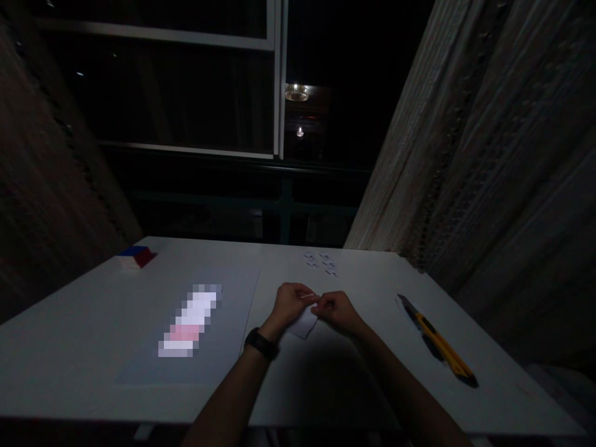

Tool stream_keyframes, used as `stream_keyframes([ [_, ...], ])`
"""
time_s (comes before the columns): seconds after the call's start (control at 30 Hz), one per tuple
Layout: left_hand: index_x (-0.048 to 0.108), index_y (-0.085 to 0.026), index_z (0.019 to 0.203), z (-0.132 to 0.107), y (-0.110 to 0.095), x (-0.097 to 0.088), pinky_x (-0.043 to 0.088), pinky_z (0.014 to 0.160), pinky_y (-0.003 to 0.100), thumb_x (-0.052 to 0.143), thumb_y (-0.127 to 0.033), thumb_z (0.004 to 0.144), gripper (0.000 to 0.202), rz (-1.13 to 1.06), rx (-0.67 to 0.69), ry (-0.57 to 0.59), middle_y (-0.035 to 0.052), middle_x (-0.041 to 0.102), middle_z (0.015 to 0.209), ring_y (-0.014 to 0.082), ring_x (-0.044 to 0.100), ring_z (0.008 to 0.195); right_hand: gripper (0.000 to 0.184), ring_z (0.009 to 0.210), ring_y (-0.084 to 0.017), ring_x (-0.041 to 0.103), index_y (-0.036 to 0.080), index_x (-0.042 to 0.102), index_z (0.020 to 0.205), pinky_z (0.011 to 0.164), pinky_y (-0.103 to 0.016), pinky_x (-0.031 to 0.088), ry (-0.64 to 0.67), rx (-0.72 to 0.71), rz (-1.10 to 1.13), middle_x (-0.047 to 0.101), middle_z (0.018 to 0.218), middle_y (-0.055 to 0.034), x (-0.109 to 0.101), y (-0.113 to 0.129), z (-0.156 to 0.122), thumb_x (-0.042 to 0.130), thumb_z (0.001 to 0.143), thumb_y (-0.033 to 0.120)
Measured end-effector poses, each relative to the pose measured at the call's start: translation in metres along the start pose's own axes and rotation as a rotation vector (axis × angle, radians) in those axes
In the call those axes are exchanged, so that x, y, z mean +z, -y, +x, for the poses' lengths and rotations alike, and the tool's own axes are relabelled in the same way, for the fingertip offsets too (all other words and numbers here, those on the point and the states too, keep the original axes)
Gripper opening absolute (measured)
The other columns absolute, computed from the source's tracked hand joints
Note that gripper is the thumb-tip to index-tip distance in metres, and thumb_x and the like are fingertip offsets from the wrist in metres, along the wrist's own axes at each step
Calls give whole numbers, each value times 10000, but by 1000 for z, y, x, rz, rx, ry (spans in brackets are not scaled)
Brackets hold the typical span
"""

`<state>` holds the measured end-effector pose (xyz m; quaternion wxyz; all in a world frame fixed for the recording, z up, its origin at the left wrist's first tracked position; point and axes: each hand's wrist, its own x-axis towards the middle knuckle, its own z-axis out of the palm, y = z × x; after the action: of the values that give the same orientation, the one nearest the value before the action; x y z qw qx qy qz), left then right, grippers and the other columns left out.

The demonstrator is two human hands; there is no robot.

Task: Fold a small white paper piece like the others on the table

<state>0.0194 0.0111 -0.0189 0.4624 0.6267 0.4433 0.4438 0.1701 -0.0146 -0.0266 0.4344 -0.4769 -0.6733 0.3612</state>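
Observation:
My left hand [289, 304] and my right hand [339, 310] meet over the middle of the white table. Between their pinched fingertips is a small piece of white paper [305, 326], its lower part hanging below the fingers. A thin pale edge shows at the left fingertips; whether it belongs to the same piece I cannot tell. Just beyond the hands lie several small paper pieces [329, 264] with dark marks, set out in two columns. To the right rests a yellow and black utility knife [440, 347], its blade end pointing away from me.
On the left a large pale sheet [233, 329] lies flat, with a bright, blurred-out item [189, 320] on it. A small blue, red and white block [135, 256] stands near the far left edge of the table [69, 360]. Curtains [400, 143] flank a dark window behind.

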Motion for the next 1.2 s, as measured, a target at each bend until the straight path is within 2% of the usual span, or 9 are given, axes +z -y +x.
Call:
stream_keyframes([
  [0.13,661,-125,607,-1,-4,-1,458,590,271,713,-253,530,159,-118,-24,-11,86,675,655,183,613,626,247,456,-99,468,169,531,490,471,-223,370,-18,-10,40,528,467,25,0,1,0,682,577,344],
  [0.23,661,-123,611,-1,-4,0,458,584,270,717,-262,530,171,-143,-24,-28,88,675,656,183,613,622,228,480,-105,506,183,515,615,485,-224,385,-51,15,135,561,526,37,0,2,1,700,561,307],
  [0.33,676,-127,646,2,0,1,449,575,264,719,-304,532,215,-96,-19,-44,85,676,661,183,609,625,310,472,-115,525,199,506,731,481,-227,393,-33,43,191,576,524,53,-1,1,2,722,533,299],
  [0.5,684,-124,710,5,7,1,446,623,260,753,-323,475,315,-52,-13,-41,94,681,734,190,608,698,308,452,-124,527,199,510,726,486,-238,400,-54,46,165,569,482,57,-5,0,3,726,529,295],
  [0.7,670,-102,660,3,6,0,402,516,235,754,-314,479,291,-104,-89,-59,47,637,582,138,557,548,325,432,-121,523,196,508,754,457,-231,392,-8,63,175,564,467,65,-6,2,2,723,532,297],
  [0.83,671,-102,650,1,3,1,393,509,224,756,-287,485,262,-154,-119,-55,39,636,577,119,542,531,346,431,-127,543,193,495,765,458,-233,403,16,81,222,561,455,70,-7,6,1,723,530,304],
  [1.03,697,-114,820,2,-1,-1,437,595,248,690,-334,600,311,-211,-29,-7,88,688,767,158,591,658,333,402,-118,527,187,504,789,450,-231,397,-62,88,274,548,440,75,-15,5,4,713,552,292],
  [1.2,706,-116,792,2,1,-1,454,624,276,660,-362,619,304,-77,33,-20,94,693,754,196,610,693,392,457,-110,526,175,557,875,490,-230,399,-40,102,358,554,491,64,-19,4,6,722,541,295],
])
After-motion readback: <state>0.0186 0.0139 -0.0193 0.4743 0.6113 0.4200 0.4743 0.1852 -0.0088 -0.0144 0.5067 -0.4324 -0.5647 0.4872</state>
